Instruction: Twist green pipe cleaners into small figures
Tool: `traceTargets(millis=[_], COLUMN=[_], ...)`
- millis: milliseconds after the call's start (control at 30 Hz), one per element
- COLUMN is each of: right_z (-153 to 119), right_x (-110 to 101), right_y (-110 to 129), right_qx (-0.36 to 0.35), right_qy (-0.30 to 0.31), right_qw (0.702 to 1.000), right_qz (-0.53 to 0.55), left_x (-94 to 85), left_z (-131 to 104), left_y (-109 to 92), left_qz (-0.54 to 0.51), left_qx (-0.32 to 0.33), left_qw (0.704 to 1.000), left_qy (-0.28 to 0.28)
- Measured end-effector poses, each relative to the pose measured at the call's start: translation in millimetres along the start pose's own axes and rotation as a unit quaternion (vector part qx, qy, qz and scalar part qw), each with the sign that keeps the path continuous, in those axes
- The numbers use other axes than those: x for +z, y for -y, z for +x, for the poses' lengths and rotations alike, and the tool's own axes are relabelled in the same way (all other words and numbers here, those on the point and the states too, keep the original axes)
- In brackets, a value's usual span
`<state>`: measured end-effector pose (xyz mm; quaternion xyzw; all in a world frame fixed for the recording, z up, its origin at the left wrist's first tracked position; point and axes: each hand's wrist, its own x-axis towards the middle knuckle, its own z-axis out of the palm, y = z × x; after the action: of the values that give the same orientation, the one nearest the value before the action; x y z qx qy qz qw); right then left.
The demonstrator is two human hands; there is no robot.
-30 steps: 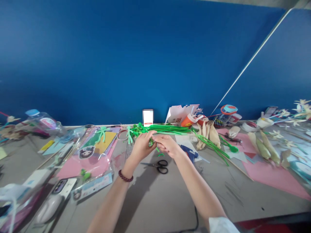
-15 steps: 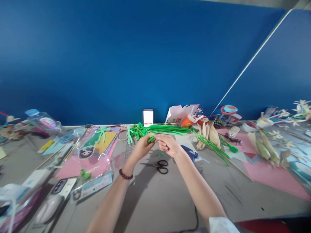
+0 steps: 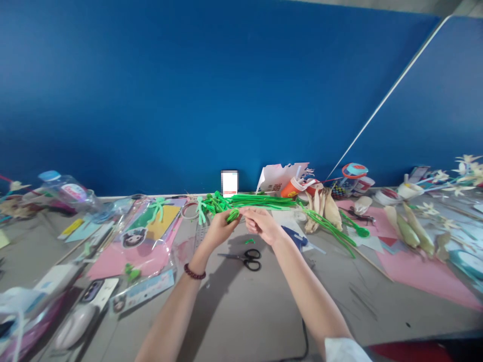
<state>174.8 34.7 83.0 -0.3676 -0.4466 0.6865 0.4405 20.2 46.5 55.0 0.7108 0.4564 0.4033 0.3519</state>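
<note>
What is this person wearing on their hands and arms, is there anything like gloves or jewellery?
The left hand and right hand are both bare. A dark reddish beaded bracelet circles the left wrist. A pale, whitish sleeve shows on the right arm.

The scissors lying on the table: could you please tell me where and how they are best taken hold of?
I would grip the scissors by their black handle loops, coming from above and from the person's right. They lie flat on the grey table, with the loops to the right and the slim blades pointing left, away from that approach.
</note>
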Motion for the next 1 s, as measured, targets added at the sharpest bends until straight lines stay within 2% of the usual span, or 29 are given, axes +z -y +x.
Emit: traceTargets(millis=[100, 233, 400, 667, 833, 1000], right_z=[0.6, -0.4, -0.5, 1.2, 2.5, 4.6], right_x=[-3.4, -8.9, -12.4, -13.7, -12.8, -14.6], right_y=[0.3, 3.1, 3.3, 2.0, 0.6, -1.7], right_qx=[-0.06, -0.098, -0.111, -0.097, -0.114, -0.084], right_qy=[-0.03, -0.018, -0.013, 0.007, 0.014, 0.01], right_qw=[0.992, 0.975, 0.964, 0.969, 0.969, 0.98], right_qz=[-0.103, -0.201, -0.242, -0.228, -0.219, -0.179], left_x=[0.9, 5.2, 8.2, 8.4, 9.0, 9.1], left_z=[-0.6, -3.7, -7.2, -7.7, -8.3, -8.5], left_y=[-0.1, -4.0, -11.8, -15.4, -18.7, -21.9], left_qz=[-0.035, -0.122, -0.175, -0.158, -0.178, -0.195], left_qx=[-0.031, -0.111, -0.118, -0.114, -0.12, -0.129], left_qw=[0.999, 0.982, 0.964, 0.967, 0.965, 0.96], left_qy=[0.019, 0.097, 0.159, 0.163, 0.149, 0.157])
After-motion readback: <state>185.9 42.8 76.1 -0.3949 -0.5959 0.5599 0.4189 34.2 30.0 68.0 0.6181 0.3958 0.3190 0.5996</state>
